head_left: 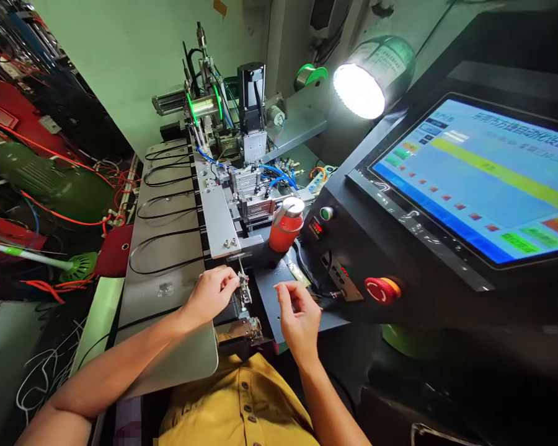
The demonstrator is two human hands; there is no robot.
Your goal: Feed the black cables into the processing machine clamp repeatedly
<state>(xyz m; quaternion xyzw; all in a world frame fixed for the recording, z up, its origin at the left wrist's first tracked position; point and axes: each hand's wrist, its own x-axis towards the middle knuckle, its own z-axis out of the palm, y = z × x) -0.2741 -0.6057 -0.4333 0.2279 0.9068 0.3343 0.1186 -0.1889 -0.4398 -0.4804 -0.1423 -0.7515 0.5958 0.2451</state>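
My left hand (214,292) is closed, thumb and fingertips pinched together just left of a small metal fixture (244,288). Whatever those fingers may hold is too small to make out. To the right of the fixture, my right hand (301,316) is raised with fingers curled and thumb tip against the index finger. Nothing I can name shows in its pinch. Under my left wrist runs a grey metal plate (190,356), and several looped black cables (167,230) lie on the work surface beyond it.
A red bottle with a pale lid (284,229) stands ahead of my right hand. Farther back is a machine with cylinders (253,111) and wire spools. On the right are a control screen (483,179), a red emergency stop button (383,290) and a bright lamp (360,90).
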